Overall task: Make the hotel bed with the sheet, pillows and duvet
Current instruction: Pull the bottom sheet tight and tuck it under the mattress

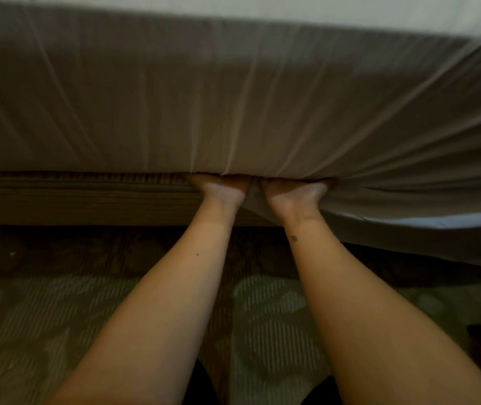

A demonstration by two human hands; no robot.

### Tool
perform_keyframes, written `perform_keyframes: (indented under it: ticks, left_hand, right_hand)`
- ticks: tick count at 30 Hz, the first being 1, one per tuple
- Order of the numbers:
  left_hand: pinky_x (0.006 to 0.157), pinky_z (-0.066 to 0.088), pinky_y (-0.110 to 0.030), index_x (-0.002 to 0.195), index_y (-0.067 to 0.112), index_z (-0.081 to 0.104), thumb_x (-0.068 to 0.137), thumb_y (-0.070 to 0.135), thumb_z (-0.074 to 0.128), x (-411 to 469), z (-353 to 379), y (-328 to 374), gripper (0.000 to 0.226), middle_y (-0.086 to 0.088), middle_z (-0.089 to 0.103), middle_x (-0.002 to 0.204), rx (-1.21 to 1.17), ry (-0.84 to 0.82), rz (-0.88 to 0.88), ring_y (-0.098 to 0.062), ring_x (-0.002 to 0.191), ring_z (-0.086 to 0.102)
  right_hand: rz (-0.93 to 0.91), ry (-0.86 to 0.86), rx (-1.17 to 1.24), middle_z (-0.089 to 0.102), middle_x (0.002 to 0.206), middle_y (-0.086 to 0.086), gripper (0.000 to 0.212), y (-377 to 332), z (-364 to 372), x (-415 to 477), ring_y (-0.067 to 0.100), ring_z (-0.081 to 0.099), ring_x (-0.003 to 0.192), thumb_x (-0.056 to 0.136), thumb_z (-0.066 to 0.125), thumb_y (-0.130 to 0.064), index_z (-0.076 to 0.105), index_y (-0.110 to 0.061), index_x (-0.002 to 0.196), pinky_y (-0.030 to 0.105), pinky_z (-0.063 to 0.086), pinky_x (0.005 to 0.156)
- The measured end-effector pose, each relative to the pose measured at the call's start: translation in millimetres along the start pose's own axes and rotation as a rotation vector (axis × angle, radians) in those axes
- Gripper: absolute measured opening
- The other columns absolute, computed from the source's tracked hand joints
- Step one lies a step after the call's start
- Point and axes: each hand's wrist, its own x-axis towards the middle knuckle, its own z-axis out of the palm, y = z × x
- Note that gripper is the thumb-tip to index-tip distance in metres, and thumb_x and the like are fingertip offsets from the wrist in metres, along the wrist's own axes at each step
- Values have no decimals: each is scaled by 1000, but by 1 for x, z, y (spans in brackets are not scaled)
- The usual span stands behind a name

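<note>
Looking at: I am looking down at the long side of a bed; the frame is slightly blurred.
Left hand (222, 187): it is sitting wrist-deep in the gap where the sheet (233, 97) is meeting the bed base (72, 200). Only the heel and wrist are showing. The fingers are hiding under the fabric, so I cannot tell how far they are curling or whether they are gripping anything.
Right hand (294, 189): it is sitting just beside the left one, nearly touching it, in the same gap. Its fingers are hiding too, so I cannot tell the grip. A strip of sheet is showing between my two wrists.
Sheet: pale; it is covering the top and the whole side of the bed. Creases are fanning up and out to the right from where my hands are buried.
Left of my hands: the sheet's lower edge is lying flush along the top of the base.
Right of my hands: a loose flap (408, 229) of the sheet is hanging down past the base, towards the carpet (43, 317).
Bed base: wooden, dark, running left to right under the sheet.
Carpet: patterned, pale patches on dark, lying under my arms.
Forearms: bare, both stretching straight forward, side by side.
</note>
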Motion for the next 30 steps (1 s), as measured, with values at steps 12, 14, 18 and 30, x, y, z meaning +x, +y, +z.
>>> perform_keyframes:
  ticks: [12,14,18,30]
  left_hand:
    - [85,50,-32,118,7,54,94,16,55,-67,3,-38,26,-9,58,114,764,760,363,-25,102,60]
    - [89,50,-33,122,8,51,91,20,60,-67,1,-40,34,-10,57,119,740,774,248,-26,107,58]
    - [87,50,-35,129,10,53,95,25,56,-72,7,-45,37,-7,59,124,760,552,-72,-24,112,58]
    - [46,49,-17,97,7,63,95,20,58,-74,13,-39,14,-4,64,87,701,473,-67,-12,72,64]
  right_hand:
    - [170,421,-1073,51,136,10,49,-34,-42,-34,31,50,120,98,40,-45,46,-18,137,50,43,94]
    - [223,415,-957,49,137,10,50,-34,-41,-32,34,48,122,95,44,-48,46,-21,138,52,46,91]
    - [231,398,-626,60,119,15,51,-38,-34,-35,28,62,97,95,51,-48,53,-11,131,35,58,59]
    - [-112,433,-319,65,113,20,38,-72,-35,-38,25,70,80,97,55,-13,50,0,132,28,59,51]
